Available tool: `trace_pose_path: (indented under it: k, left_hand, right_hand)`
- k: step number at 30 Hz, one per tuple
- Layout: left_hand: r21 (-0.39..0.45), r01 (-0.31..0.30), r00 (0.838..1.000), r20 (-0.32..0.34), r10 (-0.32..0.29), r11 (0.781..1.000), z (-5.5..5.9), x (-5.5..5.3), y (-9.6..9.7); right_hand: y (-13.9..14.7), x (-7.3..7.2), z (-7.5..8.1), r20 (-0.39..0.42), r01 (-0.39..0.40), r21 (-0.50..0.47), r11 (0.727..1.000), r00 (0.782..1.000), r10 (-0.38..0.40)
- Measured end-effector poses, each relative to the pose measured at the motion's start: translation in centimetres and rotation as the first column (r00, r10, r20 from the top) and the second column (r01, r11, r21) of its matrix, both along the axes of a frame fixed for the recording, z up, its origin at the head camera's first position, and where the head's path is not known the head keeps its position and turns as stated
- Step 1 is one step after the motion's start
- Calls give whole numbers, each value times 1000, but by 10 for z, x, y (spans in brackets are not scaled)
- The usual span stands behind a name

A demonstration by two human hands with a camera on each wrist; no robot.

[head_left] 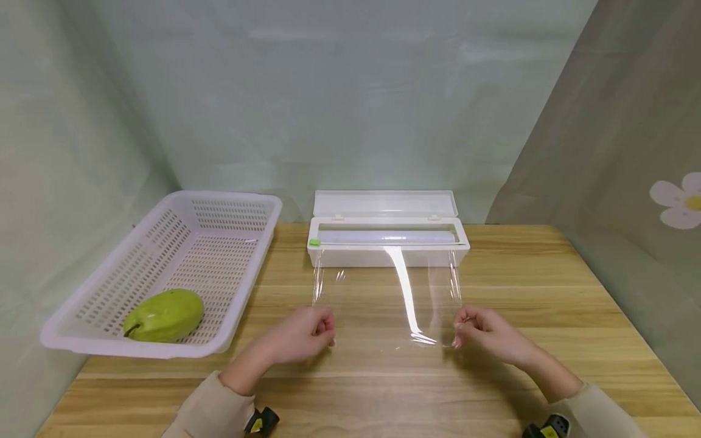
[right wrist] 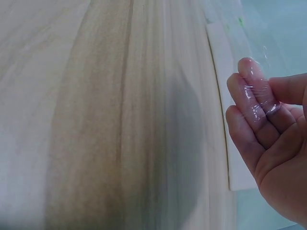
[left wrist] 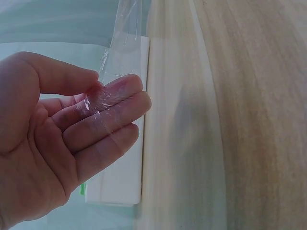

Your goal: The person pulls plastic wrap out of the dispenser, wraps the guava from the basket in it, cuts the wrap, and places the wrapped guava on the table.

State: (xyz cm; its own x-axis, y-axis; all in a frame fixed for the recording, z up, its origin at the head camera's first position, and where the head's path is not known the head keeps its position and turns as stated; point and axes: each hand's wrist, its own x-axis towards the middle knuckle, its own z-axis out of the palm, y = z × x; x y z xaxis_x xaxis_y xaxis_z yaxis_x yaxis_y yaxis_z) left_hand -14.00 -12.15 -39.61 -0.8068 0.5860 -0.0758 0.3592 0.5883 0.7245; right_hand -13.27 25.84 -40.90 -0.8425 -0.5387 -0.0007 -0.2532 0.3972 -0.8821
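A sheet of clear plastic wrap (head_left: 372,304) stretches toward me from a white dispenser box (head_left: 383,258) at the back of the table. My left hand (head_left: 301,333) pinches the sheet's near left corner between thumb and forefinger. At the near right corner, my right hand (head_left: 490,334) pinches the film the same way. In both wrist views the film lies crinkled over the fingers of the left hand (left wrist: 91,115) and the right hand (right wrist: 276,120). The box's lid (head_left: 383,204) stands raised, showing the roll (head_left: 386,236) inside. A green slider (head_left: 314,242) sits at the box's left end.
On the left stands a white plastic basket (head_left: 249,292) with slotted walls, holding a green pear-shaped fruit (head_left: 167,315). The wooden table (head_left: 547,292) meets a pale curtain (head_left: 356,109) behind, and a darker cloth with a flower print (head_left: 679,201) hangs on the right.
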Motion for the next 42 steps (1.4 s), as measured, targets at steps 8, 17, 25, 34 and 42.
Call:
trace_pose_path:
  k: [8,17,25,34,42]
  left_hand:
    - [-11,3,1000,5,-3,1000,-2,0,1]
    - [-44,-5,1000,3,5,999,-5,1,2]
    - [-64,-12,1000,-29,11,998,-6,2,3]
    - [-62,0,999,-45,-3,998,-7,3,5]
    - [-79,34,994,-102,-42,996,-11,3,6]
  right_hand:
    - [-1,2,-7,-10,-11,0,1000,1000,11]
    - [-1,4,-10,-8,-2,25,1000,1000,2]
    - [-1,5,-14,-12,-14,46,999,1000,14]
    - [-4,6,-15,-5,-1,80,997,1000,2]
    - [-3,3,-14,-65,-24,90,996,997,30]
